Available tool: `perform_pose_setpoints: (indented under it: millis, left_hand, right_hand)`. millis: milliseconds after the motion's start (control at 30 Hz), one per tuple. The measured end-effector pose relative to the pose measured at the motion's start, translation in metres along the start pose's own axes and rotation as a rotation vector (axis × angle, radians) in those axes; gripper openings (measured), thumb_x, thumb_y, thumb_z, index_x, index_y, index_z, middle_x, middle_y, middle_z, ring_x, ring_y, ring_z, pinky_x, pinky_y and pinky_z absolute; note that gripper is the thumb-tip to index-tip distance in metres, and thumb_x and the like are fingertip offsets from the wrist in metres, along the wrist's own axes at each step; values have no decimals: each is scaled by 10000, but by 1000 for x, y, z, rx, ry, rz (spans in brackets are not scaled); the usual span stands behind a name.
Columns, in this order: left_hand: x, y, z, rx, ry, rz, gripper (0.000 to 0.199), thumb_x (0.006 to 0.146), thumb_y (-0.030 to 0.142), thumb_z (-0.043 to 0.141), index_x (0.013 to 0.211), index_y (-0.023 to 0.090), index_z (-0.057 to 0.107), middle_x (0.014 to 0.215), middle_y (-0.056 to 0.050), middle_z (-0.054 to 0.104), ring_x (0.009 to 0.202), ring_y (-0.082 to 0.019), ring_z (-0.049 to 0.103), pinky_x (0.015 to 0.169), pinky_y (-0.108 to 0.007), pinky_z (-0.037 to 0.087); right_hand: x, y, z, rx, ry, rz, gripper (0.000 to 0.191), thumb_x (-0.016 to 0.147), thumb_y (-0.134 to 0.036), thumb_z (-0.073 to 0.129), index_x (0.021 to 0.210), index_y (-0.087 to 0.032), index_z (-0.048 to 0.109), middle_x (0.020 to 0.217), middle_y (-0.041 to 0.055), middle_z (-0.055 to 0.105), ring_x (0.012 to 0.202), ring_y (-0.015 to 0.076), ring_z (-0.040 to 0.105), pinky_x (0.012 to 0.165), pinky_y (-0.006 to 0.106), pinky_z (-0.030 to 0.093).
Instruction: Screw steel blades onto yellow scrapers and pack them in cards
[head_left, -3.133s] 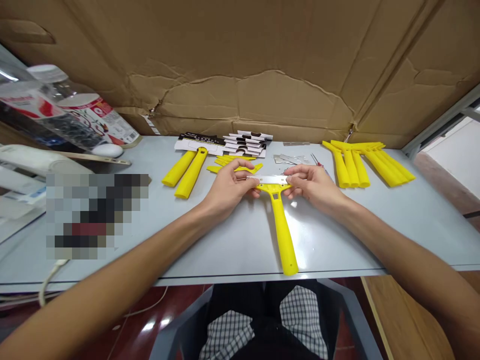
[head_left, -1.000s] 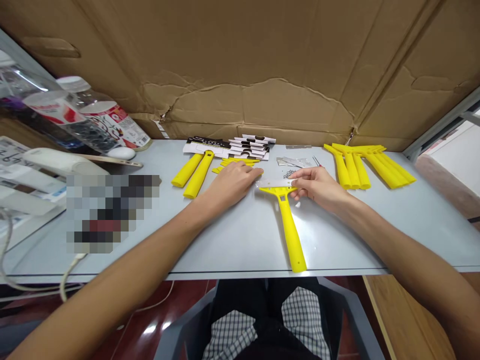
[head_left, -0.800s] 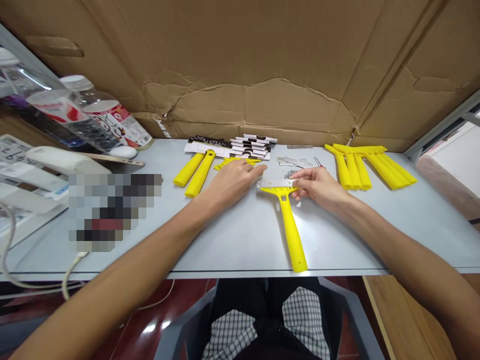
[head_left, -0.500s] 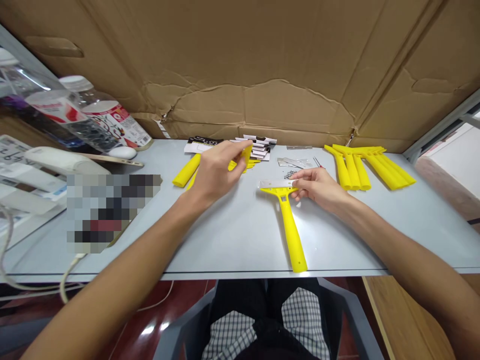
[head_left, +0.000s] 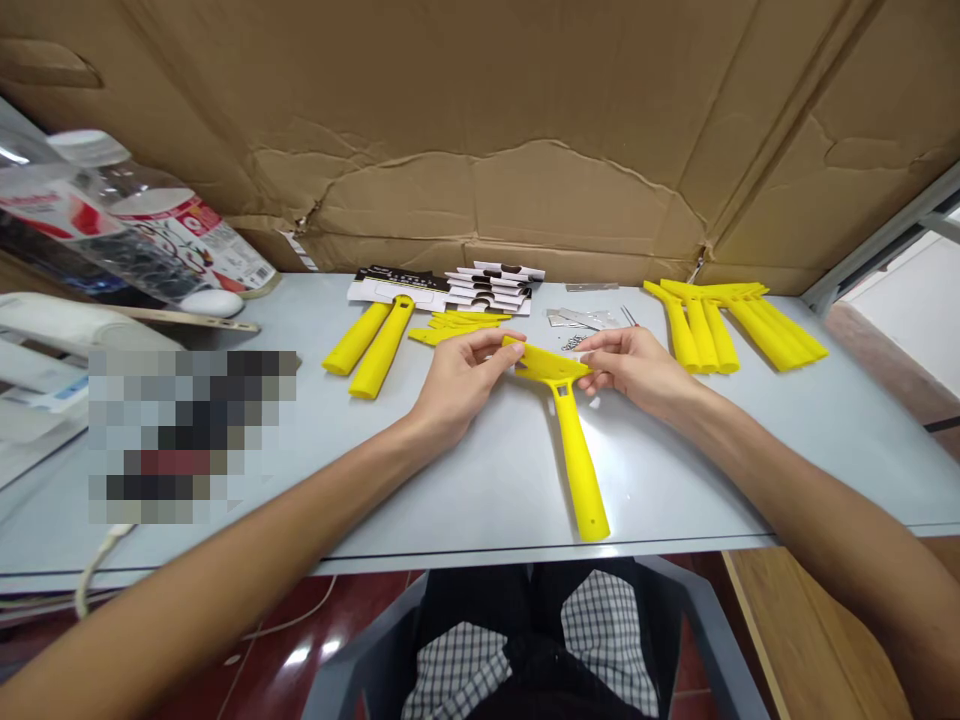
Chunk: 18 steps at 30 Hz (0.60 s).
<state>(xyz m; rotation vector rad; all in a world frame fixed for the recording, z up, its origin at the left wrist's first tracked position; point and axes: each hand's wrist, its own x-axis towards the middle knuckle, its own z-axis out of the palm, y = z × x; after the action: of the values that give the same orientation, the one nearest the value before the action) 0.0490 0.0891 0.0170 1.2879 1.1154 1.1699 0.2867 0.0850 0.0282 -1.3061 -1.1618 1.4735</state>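
A yellow scraper (head_left: 579,465) lies with its handle toward the table's front edge. Over its head rests a flat yellow cover strip (head_left: 544,361), slightly slanted. My left hand (head_left: 466,380) pinches the strip's left end between thumb and fingers. My right hand (head_left: 628,368) is closed on the right end of the scraper head, its fingertips partly behind it. The strip hides the blade. Just beyond the head lie a small heap of screws (head_left: 574,342) and several metal blades (head_left: 581,318).
More yellow cover strips (head_left: 465,323) and two yellow handles (head_left: 381,350) lie left, by folded cards (head_left: 491,288). Several yellow scrapers (head_left: 739,322) stand in a row at right. Bottles (head_left: 180,230) and a pixelated object (head_left: 191,435) occupy the left. Cardboard (head_left: 480,130) walls the back.
My left hand has brought the yellow strip right and down onto the scraper head, covering the blade. My right hand keeps its hold. The view has shifted slightly.
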Motion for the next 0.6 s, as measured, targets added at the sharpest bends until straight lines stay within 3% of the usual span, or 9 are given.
perform_pose_setpoints:
  millis: [133,233,333,500,600]
  left_hand:
    - [3,-3,-2,-42,16,-32,180,844,328,891,942,180,862,1053,-88,834,997,-221,755,931,-328,615]
    - [3,-6,-1,-187,-66,-127,235,818,280,926,972,137,823,1075,-107,824,948,-204,788,914,-330,653]
    - [2,-5,1,-248,-138,-203,237,820,193,917,963,122,741,1025,-119,821,847,-197,815,827,-321,685]
    - [-1,-1,2,-226,-113,-276,364,864,85,857,1125,174,620,879,-79,823,718,-196,825,742,-293,684]
    - [-2,-1,2,-200,-104,-263,393,892,62,824,1209,175,622,869,-47,811,694,-171,819,738,-259,673]
  right_hand:
    - [0,-1,-2,11,6,-19,169,807,-80,821,951,-139,754,777,115,810,628,184,765,628,291,654]
    - [-1,-1,-4,9,7,-33,183,802,-74,794,964,-145,746,784,110,816,630,182,773,628,283,650]
    - [-1,0,-5,-3,-11,-48,171,813,-91,777,966,-159,740,788,110,821,655,186,786,640,276,648]
    - [-1,3,-6,-9,-33,-72,136,842,-137,781,969,-170,749,842,103,824,677,178,782,656,287,651]
    - [-2,2,-5,10,-53,-74,214,831,-129,807,1023,-181,725,845,82,814,677,176,779,650,282,643]
